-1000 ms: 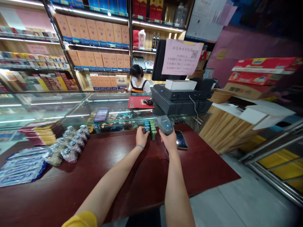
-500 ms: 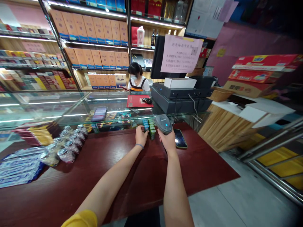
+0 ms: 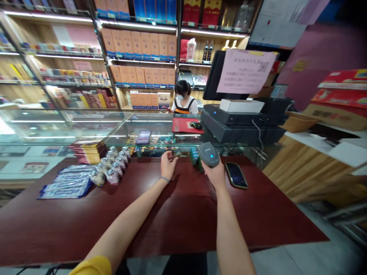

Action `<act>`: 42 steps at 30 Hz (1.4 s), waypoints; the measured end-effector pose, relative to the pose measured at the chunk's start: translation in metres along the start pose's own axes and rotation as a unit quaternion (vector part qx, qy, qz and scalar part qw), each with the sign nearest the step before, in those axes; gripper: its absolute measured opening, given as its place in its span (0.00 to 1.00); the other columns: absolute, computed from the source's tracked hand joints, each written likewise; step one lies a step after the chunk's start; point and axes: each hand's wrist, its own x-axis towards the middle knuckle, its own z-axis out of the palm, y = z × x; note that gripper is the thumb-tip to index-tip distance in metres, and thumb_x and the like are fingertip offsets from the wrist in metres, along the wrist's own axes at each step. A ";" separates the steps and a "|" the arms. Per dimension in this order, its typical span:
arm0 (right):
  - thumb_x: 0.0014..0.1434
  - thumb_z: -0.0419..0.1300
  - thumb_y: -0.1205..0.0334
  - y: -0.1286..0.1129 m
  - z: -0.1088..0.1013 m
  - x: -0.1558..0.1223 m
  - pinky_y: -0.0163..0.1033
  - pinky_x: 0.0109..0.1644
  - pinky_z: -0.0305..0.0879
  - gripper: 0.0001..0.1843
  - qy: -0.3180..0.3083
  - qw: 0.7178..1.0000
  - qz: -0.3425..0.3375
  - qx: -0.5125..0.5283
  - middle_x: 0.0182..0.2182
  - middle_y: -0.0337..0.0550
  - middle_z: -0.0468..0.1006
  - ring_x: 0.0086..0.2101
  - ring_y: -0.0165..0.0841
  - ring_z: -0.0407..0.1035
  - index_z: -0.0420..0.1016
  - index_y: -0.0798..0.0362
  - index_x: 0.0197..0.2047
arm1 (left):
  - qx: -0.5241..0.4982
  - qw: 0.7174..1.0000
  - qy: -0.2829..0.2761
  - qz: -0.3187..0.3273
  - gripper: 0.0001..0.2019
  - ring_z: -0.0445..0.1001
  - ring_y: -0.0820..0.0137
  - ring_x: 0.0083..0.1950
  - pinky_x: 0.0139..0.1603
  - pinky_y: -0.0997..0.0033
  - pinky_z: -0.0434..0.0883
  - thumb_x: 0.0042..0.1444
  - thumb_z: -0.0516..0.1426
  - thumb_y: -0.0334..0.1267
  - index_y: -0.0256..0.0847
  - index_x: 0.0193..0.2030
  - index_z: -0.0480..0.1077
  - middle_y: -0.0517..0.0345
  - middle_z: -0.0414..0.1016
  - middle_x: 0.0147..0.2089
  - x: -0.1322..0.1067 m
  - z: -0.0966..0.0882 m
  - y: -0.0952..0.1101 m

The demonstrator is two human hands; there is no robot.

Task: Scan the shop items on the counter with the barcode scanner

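Observation:
My right hand [image 3: 214, 172] grips a grey handheld barcode scanner [image 3: 208, 154] with a lit blue light, its head tilted over the counter. Behind and left of the scanner stand small blue-lidded containers [image 3: 194, 153] and green containers [image 3: 200, 165], partly hidden by it. My left hand [image 3: 168, 165] hovers near the back of the dark red counter [image 3: 172, 214], left of those containers and apart from them. Its fingers are curled and its thumb stands away; I see nothing between them. A smartphone [image 3: 236, 175] lies right of my right hand.
On the left are lidded jars [image 3: 111, 176], blue-white packets [image 3: 69, 183] and stacked red-yellow packs [image 3: 87, 151]. Behind stand a glass display case [image 3: 114, 128], a monitor [image 3: 213, 76] with a pink notice, and a mouse [image 3: 196, 125]. A person [image 3: 185, 101] sits beyond the case.
My left hand has moved left, away from the blue containers it was touching. The scanner now covers more of the green ones. The view has turned left, shifting everything right.

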 end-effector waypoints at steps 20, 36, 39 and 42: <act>0.53 0.59 0.51 -0.083 0.100 -0.014 0.44 0.37 0.69 0.27 -0.128 0.985 -0.091 -0.075 0.33 0.49 0.84 0.36 0.51 0.80 0.66 0.52 0.55 | 0.027 0.989 0.141 0.022 0.29 0.69 0.58 0.62 0.68 0.54 0.63 0.45 0.68 0.28 0.41 0.56 0.68 0.47 0.69 0.57 0.060 -0.162 -0.029; 0.52 0.60 0.53 -0.088 0.112 -0.018 0.42 0.35 0.68 0.20 -0.162 0.982 -0.078 -0.064 0.33 0.48 0.84 0.37 0.52 0.81 0.66 0.48 0.48 | 0.187 0.963 0.192 0.016 0.18 0.68 0.54 0.60 0.66 0.49 0.63 0.52 0.62 0.25 0.38 0.49 0.64 0.42 0.66 0.54 0.088 -0.147 -0.051; 0.52 0.60 0.52 -0.088 0.109 -0.019 0.42 0.36 0.68 0.20 -0.157 0.982 -0.081 -0.059 0.32 0.47 0.84 0.37 0.51 0.81 0.66 0.48 0.48 | 0.167 0.967 0.190 0.017 0.16 0.69 0.56 0.58 0.65 0.50 0.62 0.53 0.61 0.24 0.38 0.47 0.65 0.44 0.68 0.52 0.084 -0.148 -0.041; 0.52 0.60 0.52 -0.086 0.105 -0.022 0.43 0.36 0.69 0.22 -0.146 0.984 -0.084 -0.057 0.32 0.48 0.84 0.37 0.51 0.81 0.66 0.49 0.49 | 0.110 0.980 0.167 0.005 0.17 0.72 0.60 0.54 0.62 0.55 0.66 0.52 0.64 0.27 0.39 0.47 0.66 0.48 0.70 0.49 0.072 -0.151 -0.030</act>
